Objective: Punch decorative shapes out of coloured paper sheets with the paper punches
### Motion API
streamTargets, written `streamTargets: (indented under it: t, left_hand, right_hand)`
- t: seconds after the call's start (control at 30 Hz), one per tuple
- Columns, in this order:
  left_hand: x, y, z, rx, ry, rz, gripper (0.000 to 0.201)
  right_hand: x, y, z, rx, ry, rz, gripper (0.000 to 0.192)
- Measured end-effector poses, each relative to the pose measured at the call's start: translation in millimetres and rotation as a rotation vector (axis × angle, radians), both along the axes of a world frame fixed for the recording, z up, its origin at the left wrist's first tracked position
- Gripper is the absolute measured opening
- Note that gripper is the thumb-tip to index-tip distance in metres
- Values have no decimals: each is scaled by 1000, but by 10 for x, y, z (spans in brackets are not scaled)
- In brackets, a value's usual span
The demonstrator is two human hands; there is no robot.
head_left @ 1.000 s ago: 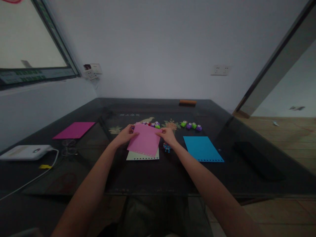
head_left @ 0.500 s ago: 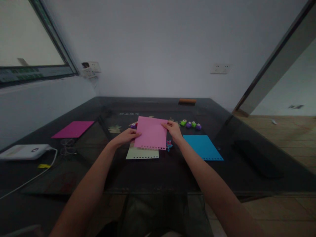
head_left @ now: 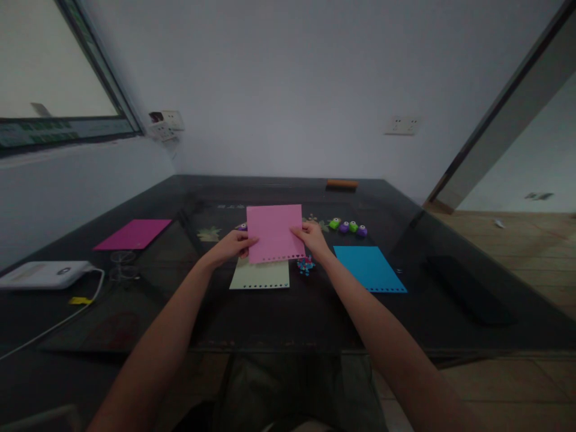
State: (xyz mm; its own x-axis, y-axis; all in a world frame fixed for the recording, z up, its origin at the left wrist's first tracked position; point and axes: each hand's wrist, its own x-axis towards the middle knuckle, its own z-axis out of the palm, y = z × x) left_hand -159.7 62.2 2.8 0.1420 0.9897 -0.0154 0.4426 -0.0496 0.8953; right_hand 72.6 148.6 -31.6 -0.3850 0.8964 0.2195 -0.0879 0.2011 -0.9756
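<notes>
Both the left hand [head_left: 231,246] and the right hand [head_left: 312,239] pinch the lower side edges of a pink sheet [head_left: 274,231], fingers closed on it, holding it raised above a pale green sheet [head_left: 261,277] on the dark table [head_left: 288,318].

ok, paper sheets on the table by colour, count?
Pink: 1, held up by left hand and right hand
Pale green: 1
Blue: 1
Magenta: 1
Total: 4 sheets
</notes>
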Motion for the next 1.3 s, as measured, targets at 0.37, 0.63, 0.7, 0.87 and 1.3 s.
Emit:
streamTargets:
  t: [0.37, 0.63, 0.7, 0.87, 1.3]
  left_hand:
    - [106, -36, -50, -104, 6, -172, 27]
    - [67, 5, -66, -97, -49, 20, 25]
    - [16, 27, -61, -53, -82, 109, 25]
    - [-122, 87, -55, 75, -289, 309, 29]
    - [-205, 160, -137, 182, -450, 503, 29]
  right_hand:
    - [9, -49, 67, 16, -21, -38, 40]
    - [19, -8, 69, -18, -41, -169, 66]
    - [22, -15, 87, -44, -20, -133, 71]
    - [0, -55, 103, -16, -16, -66, 71]
    - [-374, 187, -17, 225, -410, -150, 32]
